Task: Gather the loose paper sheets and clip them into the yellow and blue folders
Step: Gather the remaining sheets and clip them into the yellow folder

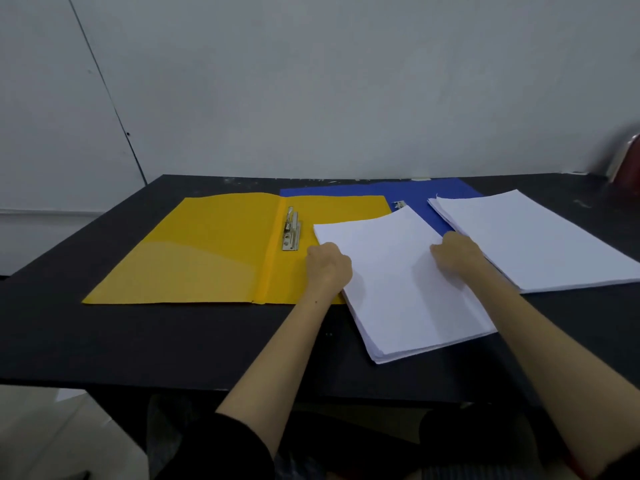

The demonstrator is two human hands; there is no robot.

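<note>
White paper stack (401,282) lies at the tabletop's (173,341) near edge, overlapping the open yellow folder (214,254); left hand (327,263) and right hand (457,252) curl on its sides, squaring it. Next: slide it under the raised clip (292,228).

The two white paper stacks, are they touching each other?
Apart. The head view shows blue folder between the near paper stack and the far paper stack.

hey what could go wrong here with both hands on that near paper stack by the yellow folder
The near stack is already fanned at its front edge, so sliding it may scatter sheets. It overhangs the yellow folder beside the clip; sheets could snag there. Both hands grip only the top edges.
</note>
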